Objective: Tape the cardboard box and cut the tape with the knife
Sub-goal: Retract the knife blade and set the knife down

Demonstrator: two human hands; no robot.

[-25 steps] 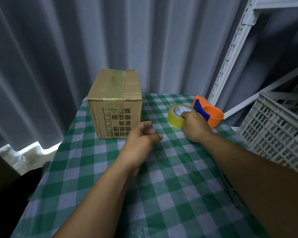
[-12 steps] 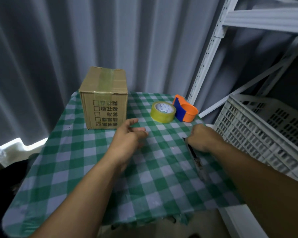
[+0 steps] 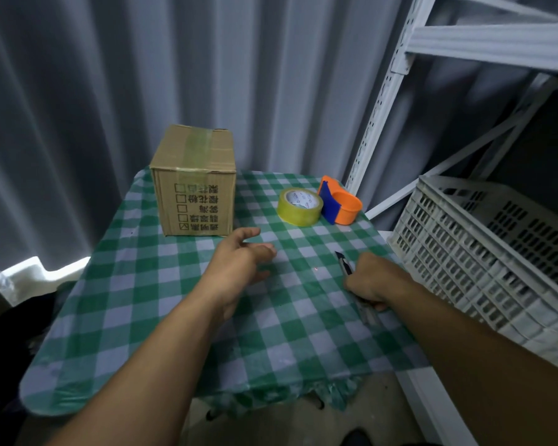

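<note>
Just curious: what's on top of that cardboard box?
A strip of tape runs across the cardboard box top and down its front. Nothing else sits there. The inside is closed off, unseen.

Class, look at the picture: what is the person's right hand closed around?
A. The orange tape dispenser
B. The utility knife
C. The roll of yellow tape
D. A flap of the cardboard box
B: the right hand is closed on the utility knife, whose tip pokes out above the fingers, while the roll of yellow tape stands untouched further back on the table.
</note>
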